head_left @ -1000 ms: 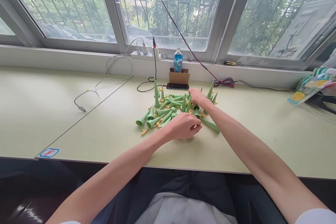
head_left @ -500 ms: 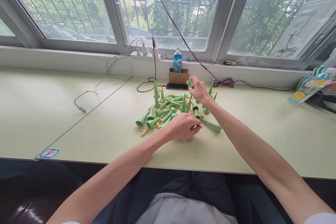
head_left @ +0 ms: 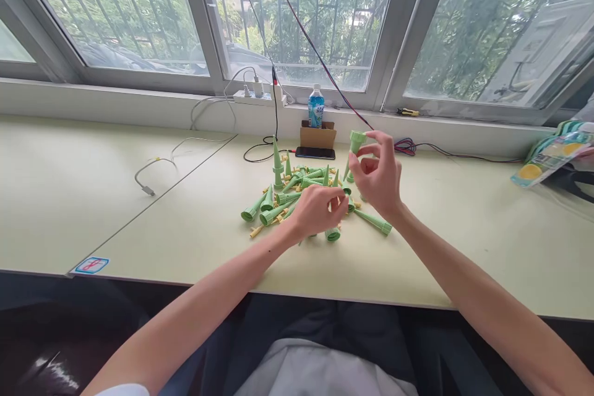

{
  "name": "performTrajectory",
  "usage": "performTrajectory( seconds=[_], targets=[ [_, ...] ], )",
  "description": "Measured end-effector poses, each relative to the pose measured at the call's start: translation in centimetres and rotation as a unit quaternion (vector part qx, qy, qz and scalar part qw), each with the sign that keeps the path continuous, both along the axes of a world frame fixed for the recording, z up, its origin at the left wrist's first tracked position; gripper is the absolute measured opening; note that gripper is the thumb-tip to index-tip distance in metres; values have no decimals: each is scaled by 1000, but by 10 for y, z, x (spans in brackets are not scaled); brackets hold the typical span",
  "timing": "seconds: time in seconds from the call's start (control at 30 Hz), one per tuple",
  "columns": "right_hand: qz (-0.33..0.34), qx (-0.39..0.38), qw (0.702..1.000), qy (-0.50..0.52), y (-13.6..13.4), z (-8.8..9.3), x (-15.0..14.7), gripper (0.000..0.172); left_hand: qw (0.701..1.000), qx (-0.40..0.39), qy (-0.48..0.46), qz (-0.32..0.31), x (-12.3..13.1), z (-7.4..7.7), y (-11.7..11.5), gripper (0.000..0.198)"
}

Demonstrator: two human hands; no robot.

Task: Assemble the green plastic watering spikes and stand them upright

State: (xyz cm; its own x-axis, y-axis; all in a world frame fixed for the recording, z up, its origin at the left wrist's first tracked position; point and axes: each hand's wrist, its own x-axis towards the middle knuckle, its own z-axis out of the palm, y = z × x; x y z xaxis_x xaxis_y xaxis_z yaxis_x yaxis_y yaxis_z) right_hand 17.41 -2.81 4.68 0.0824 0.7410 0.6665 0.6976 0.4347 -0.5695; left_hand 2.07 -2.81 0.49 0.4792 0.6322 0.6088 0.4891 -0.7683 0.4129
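My right hand is raised over the right side of a pile of green plastic plant watering spikes. Between its thumb and fingers it grips one watering spike, wide end up and point down. Lower and to the left, my left hand hovers at the front of the pile with its fingers closed. Whatever those fingertips pinch, if anything, is hidden among the green parts. One spike lies just beneath that hand, its open end toward me. Small yellow valve pieces are mixed into the heap.
Behind the pile are a phone, a cardboard box and a blue-labelled bottle. A white cable lies at left. Bundled wires and a plastic package are at right.
My right hand has come back from the far side of the pile, turned, and lifted a spike. My left hand has shifted slightly up and left, uncovering a spike below it.
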Motion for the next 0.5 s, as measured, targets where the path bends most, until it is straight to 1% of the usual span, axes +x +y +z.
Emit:
performTrajectory(
  seconds=[0.07, 0.13, 0.17, 0.27, 0.33, 0.4, 0.5],
  targets=[
    [15, -6, 1000, 25, -7, -15, 2, 43, 997, -3, -61, 49, -2, 2, 3, 23],
    [45, -9, 997, 65, -9, -28, 3, 38, 994, -16, -85, 68, -3, 2, 6, 12],
    [65, -16, 994, 86, -10, -33, 3, 37, 994, -24, -83, 65, -4, 2, 8, 5],
    [97, -18, 979, 180, -9, -42, -1, 37, 997, -35, -53, 33, -5, -4, 12, 24],
    [129, -45, 962, 238, -8, -43, -4, 36, 999, -36, -40, 6, -4, -8, 14, 31],
    [157, -69, 943, 284, -9, -43, -7, 35, 998, -35, -46, -12, -3, -11, 15, 27],
    [191, -87, 924, 320, -10, -42, -9, 37, 997, -11, -74, -15, -2, -11, 15, 18]
  ],
)
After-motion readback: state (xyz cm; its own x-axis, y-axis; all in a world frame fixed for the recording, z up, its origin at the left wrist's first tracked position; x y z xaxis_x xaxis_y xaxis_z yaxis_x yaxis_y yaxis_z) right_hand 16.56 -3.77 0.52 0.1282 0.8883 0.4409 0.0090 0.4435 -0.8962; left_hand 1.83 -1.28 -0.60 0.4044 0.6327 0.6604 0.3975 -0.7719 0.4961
